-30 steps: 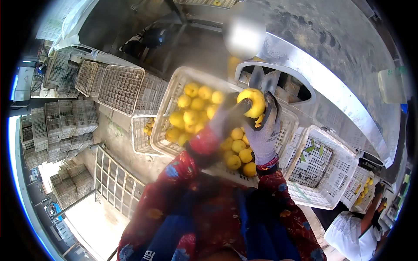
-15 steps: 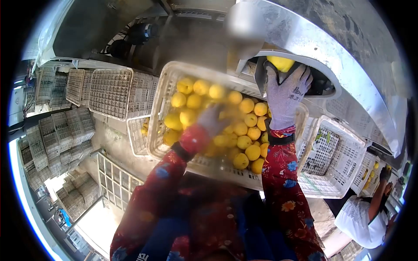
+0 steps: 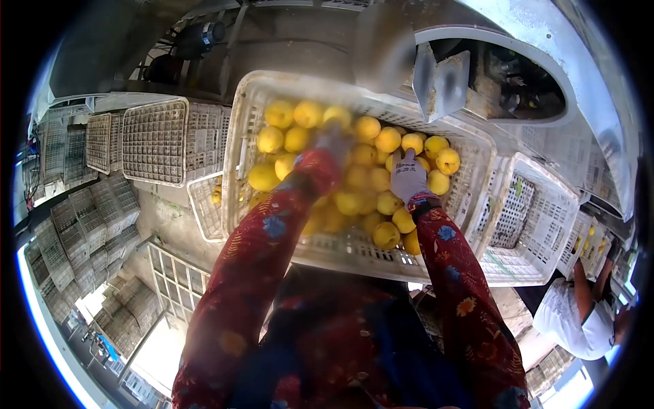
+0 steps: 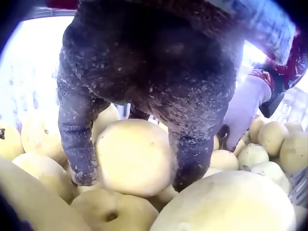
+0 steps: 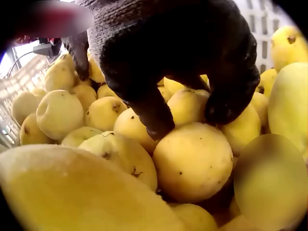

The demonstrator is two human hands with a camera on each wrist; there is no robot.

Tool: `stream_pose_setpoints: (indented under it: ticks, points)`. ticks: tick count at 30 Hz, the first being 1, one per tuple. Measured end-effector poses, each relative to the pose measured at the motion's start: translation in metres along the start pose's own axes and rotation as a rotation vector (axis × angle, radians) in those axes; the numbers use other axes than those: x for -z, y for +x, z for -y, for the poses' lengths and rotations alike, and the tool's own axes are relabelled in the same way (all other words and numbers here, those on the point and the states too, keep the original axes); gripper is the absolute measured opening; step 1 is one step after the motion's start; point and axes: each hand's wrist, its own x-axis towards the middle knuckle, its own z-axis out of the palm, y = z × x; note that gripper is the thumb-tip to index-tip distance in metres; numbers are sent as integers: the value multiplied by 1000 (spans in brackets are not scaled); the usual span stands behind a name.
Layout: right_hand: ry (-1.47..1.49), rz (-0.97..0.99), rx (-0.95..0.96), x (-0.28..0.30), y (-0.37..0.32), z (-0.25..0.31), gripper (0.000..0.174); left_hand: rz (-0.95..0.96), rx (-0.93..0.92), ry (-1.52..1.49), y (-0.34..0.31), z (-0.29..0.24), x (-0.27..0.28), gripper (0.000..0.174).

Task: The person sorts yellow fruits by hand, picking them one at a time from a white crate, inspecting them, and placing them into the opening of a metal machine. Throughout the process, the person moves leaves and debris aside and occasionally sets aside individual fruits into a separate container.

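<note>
Round yellow peaches (image 3: 386, 235) fill much of a white plastic crate (image 3: 240, 146). My left hand (image 3: 332, 142), gloved and blurred in the head view, reaches into the middle of the crate. In the left wrist view its dark fingers (image 4: 79, 139) come down on both sides of a peach (image 4: 134, 156) and grip it. The gloved right hand (image 3: 410, 178) is at the crate's right part, among other peaches. Its dark-coated fingers (image 5: 156, 118) hold a peach (image 5: 187, 105) between them in the right wrist view; a rounder peach (image 5: 193, 161) lies just in front.
Beyond the crate stands a metal machine with an oval opening (image 3: 518, 85) and a metal flap (image 3: 446, 85). Another white crate (image 3: 538, 225) is at the right, near a person in white (image 3: 572, 320). Stacked crates (image 3: 155, 142) stand at the left.
The right hand carried a peach to the machine's opening, then came back without it into the crate. The left hand went from beside that peach down among the fruit.
</note>
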Motion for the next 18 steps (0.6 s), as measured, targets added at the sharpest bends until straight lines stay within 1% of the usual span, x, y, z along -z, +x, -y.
stream_pose_setpoints:
  ticks: [1, 2, 4, 5, 6, 8, 9, 10, 13, 14, 16, 18]
  points:
    - [25, 20, -57, 4, 6, 4, 57, -34, 26, -47, -1, -2, 3, 51]
    - [47, 42, -111, 9, 5, 6, 60, -22, -19, 36, 4, 0, -6, 60]
    - [145, 10, -87, 21, -1, 0, 64, -16, -29, -121, -9, 5, 8, 70]
    - [189, -16, -74, 28, 1, -6, 66, -28, 8, -363, -24, 15, 18, 69]
    - [131, -85, -77, 17, -1, -7, 69, -37, 45, -609, -39, 23, 27, 69]
    - [408, -287, -38, 15, -17, -17, 68, -111, -40, -1101, -49, 38, 0, 69]
    - [551, -387, -20, 15, -26, -18, 68, -149, -68, -1355, -59, 37, -2, 70]
    - [778, -369, -2, 49, -47, -14, 68, -184, -108, -1606, -68, 36, -4, 72]
    - [1255, -343, 28, 109, -94, 0, 77, -284, -231, -2076, -97, 10, 22, 67]
    - [1245, -448, 48, 125, -108, 8, 75, -307, -256, -2131, -103, 2, 32, 66]
    - [1220, -657, 86, 146, -127, 22, 71, -291, -249, -2138, -111, -5, 43, 68]
    - [1369, -669, 54, 145, -130, 21, 71, -298, -255, -2130, -118, -9, 55, 69]
